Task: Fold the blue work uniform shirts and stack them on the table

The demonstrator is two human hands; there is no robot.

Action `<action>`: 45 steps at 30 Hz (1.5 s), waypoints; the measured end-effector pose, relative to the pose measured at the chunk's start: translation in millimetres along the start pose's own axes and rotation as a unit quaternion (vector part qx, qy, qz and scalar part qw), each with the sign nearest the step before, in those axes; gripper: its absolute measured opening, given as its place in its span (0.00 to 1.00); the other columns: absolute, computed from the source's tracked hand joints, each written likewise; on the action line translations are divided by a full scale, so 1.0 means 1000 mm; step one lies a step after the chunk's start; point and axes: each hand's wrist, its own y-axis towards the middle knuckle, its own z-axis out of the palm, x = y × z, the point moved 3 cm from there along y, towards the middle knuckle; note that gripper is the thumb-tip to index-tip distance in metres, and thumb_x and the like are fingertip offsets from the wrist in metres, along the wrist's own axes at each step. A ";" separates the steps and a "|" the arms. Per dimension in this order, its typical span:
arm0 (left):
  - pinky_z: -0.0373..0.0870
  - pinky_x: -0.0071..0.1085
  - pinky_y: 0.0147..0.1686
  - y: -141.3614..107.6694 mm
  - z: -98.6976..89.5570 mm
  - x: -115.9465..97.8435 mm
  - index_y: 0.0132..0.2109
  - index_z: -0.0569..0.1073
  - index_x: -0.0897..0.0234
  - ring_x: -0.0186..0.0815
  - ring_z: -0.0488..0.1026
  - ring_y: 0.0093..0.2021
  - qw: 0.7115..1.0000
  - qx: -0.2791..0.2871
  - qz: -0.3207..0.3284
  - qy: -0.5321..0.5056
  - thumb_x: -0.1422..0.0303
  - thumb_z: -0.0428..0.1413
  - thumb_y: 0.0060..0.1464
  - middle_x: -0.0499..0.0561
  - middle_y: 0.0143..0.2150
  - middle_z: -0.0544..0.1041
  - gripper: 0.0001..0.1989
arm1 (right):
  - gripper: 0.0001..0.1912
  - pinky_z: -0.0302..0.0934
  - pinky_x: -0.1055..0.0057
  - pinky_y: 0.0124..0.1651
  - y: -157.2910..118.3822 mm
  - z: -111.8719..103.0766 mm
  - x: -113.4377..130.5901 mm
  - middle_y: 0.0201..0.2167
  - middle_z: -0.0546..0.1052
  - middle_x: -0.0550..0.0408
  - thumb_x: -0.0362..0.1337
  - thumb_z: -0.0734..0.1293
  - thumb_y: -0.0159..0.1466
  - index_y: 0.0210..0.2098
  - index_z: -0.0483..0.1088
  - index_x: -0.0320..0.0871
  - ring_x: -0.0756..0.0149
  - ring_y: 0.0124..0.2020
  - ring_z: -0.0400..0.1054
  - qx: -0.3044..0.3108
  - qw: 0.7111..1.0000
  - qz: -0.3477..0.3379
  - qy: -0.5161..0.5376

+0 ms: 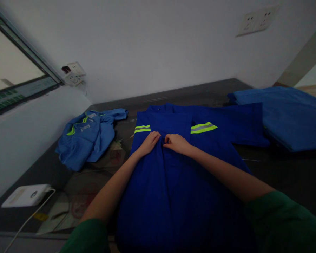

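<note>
A dark blue work shirt (pixel 210 168) with yellow-green and grey reflective strips lies spread before me, collar toward the wall. Its left side is folded in, while a short sleeve (pixel 242 123) stretches out to the right. My left hand (pixel 150 141) is closed at the front of the shirt, fingers pressed on the cloth near the middle. Just right of it, my right hand (pixel 177 143) is closed in a pinch on the shirt's edge. A raised fold of fabric runs down from between the two hands toward me.
A crumpled lighter blue shirt (pixel 92 137) lies at the left. Folded blue cloth (pixel 281 116) is piled at the right. A white box (pixel 27 195) with a cable sits near the dark table's left edge. Wall sockets (pixel 257 21) are above the table.
</note>
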 end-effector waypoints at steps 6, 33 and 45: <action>0.63 0.36 0.46 0.003 0.002 -0.002 0.36 0.66 0.62 0.38 0.65 0.40 0.998 0.022 -0.008 0.051 0.65 0.40 0.65 0.51 0.36 0.69 0.13 | 0.04 0.53 0.76 0.30 -0.002 0.004 -0.005 0.31 0.77 0.57 0.34 0.70 0.58 0.34 0.72 0.42 0.70 0.30 0.68 0.010 0.998 -0.032 0.053; 0.64 0.37 0.44 0.001 0.013 -0.008 0.36 0.66 0.63 0.40 0.64 0.40 0.974 0.019 -0.021 0.227 0.68 0.39 0.65 0.53 0.37 0.68 0.14 | 0.15 0.63 0.68 0.42 -0.010 0.004 0.019 0.43 0.77 0.43 0.39 0.57 0.69 0.43 0.72 0.39 0.57 0.45 0.71 0.015 0.987 -0.013 -0.158; 0.64 0.40 0.47 -0.002 0.018 -0.032 0.46 0.68 0.63 0.43 0.62 0.46 0.966 -0.034 -0.090 0.239 0.77 0.45 0.57 0.56 0.46 0.68 0.12 | 0.07 0.58 0.67 0.45 -0.043 -0.017 -0.003 0.39 0.75 0.49 0.38 0.68 0.63 0.37 0.72 0.41 0.58 0.44 0.67 -0.018 0.981 -0.098 -0.167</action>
